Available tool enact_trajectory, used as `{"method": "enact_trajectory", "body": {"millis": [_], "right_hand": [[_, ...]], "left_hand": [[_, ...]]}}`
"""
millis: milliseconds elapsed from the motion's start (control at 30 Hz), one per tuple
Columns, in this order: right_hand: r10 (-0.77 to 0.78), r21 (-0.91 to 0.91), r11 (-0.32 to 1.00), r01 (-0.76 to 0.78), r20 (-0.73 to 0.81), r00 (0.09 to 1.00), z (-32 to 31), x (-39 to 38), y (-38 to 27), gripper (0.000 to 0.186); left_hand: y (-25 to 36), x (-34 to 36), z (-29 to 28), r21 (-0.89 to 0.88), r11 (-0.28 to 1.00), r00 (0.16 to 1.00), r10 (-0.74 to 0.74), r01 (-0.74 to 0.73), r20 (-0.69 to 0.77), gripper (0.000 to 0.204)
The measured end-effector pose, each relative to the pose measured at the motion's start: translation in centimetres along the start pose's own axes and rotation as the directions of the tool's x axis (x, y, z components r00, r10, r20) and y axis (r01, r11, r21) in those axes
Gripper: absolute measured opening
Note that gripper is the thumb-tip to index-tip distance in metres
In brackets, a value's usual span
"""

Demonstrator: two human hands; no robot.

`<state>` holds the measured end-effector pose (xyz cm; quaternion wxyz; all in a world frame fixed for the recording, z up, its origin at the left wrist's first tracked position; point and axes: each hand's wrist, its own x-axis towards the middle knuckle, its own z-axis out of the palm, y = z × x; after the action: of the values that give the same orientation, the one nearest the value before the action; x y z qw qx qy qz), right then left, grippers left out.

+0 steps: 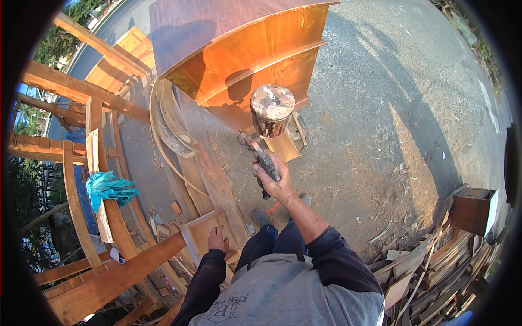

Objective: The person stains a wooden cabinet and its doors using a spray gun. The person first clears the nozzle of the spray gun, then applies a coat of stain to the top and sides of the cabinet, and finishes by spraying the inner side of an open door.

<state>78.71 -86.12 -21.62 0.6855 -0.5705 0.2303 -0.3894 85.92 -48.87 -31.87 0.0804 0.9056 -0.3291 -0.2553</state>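
My right hand (274, 179) grips a spray gun (261, 155) with a paint-smeared metal cup (272, 108) on top. A pale mist leaves its nozzle toward the upper left, at a varnished orange wooden piece (272, 38) with a curved edge and a ledge. A dark shadow falls on that piece. My left hand (218, 239) is low beside a shallow wooden box (198, 228), its fingers loosely curved and apart, with nothing visible in them; whether it touches the box I cannot tell.
Wooden frames (73, 174) stand at left, draped with a teal cloth (109, 189). Long boards (209, 179) and curved strips lie on the ground. At lower right are a scrap wood pile (446, 271) and a dark brown box (472, 214). A road (109, 27) shows beyond.
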Motion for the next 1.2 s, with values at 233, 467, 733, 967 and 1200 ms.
{"method": "enact_trajectory", "body": {"millis": [233, 467, 733, 967, 1200], "right_hand": [[-0.202, -0.256, 0.955, 0.149, -0.195, 0.960, -4.9, 3.9, -1.0, 0.036], [-0.391, -0.405, 0.884, 0.233, -0.368, 0.844, -11.5, 7.9, -3.0, 0.034], [-0.474, -0.521, 0.826, 0.215, -0.434, 0.766, -11.2, 6.2, -3.1, 0.034], [-0.258, -0.267, 0.943, 0.199, -0.206, 0.944, -2.0, 1.5, -2.2, 0.032], [-0.183, -0.199, 0.958, 0.207, 0.132, 0.974, 2.6, -4.8, 3.1, 0.047]], "left_hand": [[1.3, 1.1, -0.2, -0.002, 0.998, 0.998, 0.060, -0.060, -0.031, 0.059], [1.6, 1.5, 0.3, -0.007, 0.998, 0.998, 0.065, -0.065, -0.023, 0.059], [1.1, 1.1, -0.1, -0.026, 0.999, 0.999, 0.038, -0.037, 0.014, 0.060], [-0.9, 1.2, -0.6, -0.005, 0.997, 0.996, 0.082, -0.082, -0.018, 0.057], [-3.8, 0.1, 1.6, -0.027, 0.998, 0.996, 0.053, -0.052, 0.066, 0.056]]}}
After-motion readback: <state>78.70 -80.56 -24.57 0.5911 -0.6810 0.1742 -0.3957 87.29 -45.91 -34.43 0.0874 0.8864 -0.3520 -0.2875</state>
